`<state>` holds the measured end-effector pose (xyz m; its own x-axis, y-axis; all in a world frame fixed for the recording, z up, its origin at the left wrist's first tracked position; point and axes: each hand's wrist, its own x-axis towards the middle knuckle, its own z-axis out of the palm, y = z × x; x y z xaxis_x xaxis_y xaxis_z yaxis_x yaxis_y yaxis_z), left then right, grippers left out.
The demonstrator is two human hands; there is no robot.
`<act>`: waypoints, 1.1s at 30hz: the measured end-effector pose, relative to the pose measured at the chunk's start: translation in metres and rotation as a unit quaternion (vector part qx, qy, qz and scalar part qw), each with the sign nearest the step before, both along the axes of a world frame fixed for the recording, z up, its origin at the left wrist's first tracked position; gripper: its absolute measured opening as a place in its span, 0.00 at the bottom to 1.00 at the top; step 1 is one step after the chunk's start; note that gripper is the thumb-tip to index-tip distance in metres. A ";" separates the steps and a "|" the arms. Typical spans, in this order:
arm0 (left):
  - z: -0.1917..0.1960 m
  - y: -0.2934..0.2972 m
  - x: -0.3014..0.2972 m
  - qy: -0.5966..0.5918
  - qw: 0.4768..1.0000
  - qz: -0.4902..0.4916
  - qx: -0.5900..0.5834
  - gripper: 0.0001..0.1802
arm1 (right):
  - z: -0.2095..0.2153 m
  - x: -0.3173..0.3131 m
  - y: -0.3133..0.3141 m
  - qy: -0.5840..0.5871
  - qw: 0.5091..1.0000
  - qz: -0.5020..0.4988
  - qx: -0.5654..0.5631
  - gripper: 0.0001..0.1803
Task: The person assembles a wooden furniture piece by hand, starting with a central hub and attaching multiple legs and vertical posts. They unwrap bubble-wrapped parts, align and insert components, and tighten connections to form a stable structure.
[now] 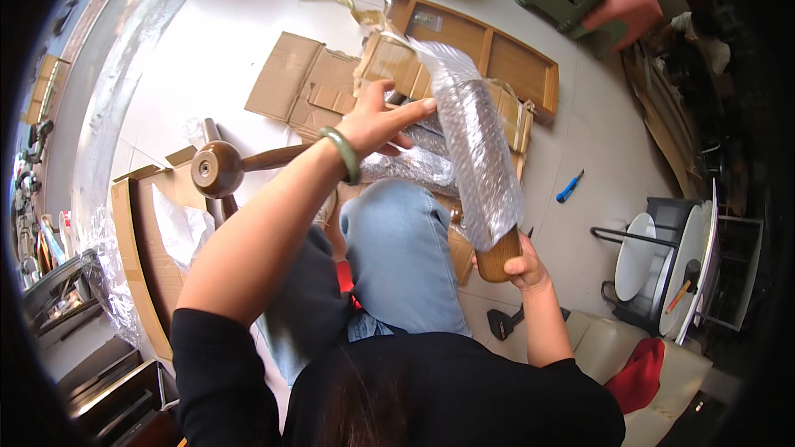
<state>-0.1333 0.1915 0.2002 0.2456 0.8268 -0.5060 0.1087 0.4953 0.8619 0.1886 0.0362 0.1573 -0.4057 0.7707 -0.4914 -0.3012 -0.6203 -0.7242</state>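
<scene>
The wrapped post (480,157) is held up over the carton (391,62), long axis running near to far, its bare end near and right, its wrapped end far and slightly left. The right hand (527,267) grips the bare end. The left hand (379,122) is open, fingers spread by the wrap; contact is unclear. Other wrapped pieces (412,167) lie beneath, partly hidden. A panel (520,70) lies far, a cutter (570,187) right.
</scene>
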 end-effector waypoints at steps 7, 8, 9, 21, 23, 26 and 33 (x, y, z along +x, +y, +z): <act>-0.006 0.033 0.000 -0.277 0.948 0.152 0.026 0.12 | 0.043 0.000 0.000 -0.044 0.996 0.065 0.044 0.57; -0.006 0.041 -0.006 -0.314 0.928 0.199 0.023 0.11 | 0.045 0.005 -0.005 -0.050 0.996 0.067 0.043 0.57; -0.007 0.049 -0.013 -0.346 0.877 0.326 0.068 0.11 | 0.047 0.010 -0.011 -0.053 0.996 0.065 0.041 0.57; 0.009 -0.026 0.029 -0.510 0.859 0.029 -0.024 0.49 | 0.078 0.016 -0.049 -0.092 0.986 0.061 0.126 0.55; 0.025 -0.068 0.047 -0.669 0.738 0.087 0.021 0.41 | 0.102 0.000 -0.035 -0.097 0.984 0.102 0.107 0.60; 0.039 -0.092 0.047 -0.650 0.718 0.238 0.072 0.34 | 0.140 -0.040 -0.011 -0.196 0.958 0.129 0.163 0.59; 0.008 -0.081 -0.056 -0.651 0.598 0.439 0.162 0.36 | 0.188 -0.155 0.050 -0.394 0.770 0.266 0.426 0.55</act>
